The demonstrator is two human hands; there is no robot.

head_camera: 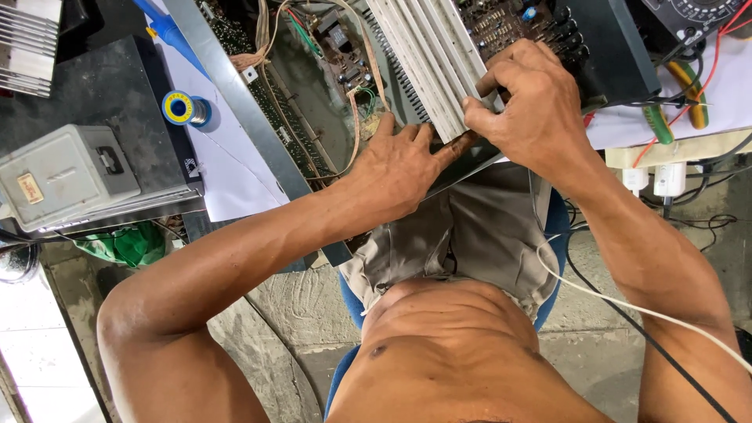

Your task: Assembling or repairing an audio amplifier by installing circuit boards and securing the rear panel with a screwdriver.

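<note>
My left hand [395, 168] lies flat at the chassis's [235, 86] front edge, holding nothing, fingers touching the finned heat sink [427, 55] at twelve o'clock. My right hand [533, 98] curls closed around its near end. It looks unlifted; the boards are exposed.

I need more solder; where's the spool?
In the head view, the solder spool sits upper left on white paper, between the grey box and the open chassis's metal edge.

Bare torso, bare arms, no sleeves; khaki-grey shorts [470, 235]; both hands ungloved, no rings visible.
</note>
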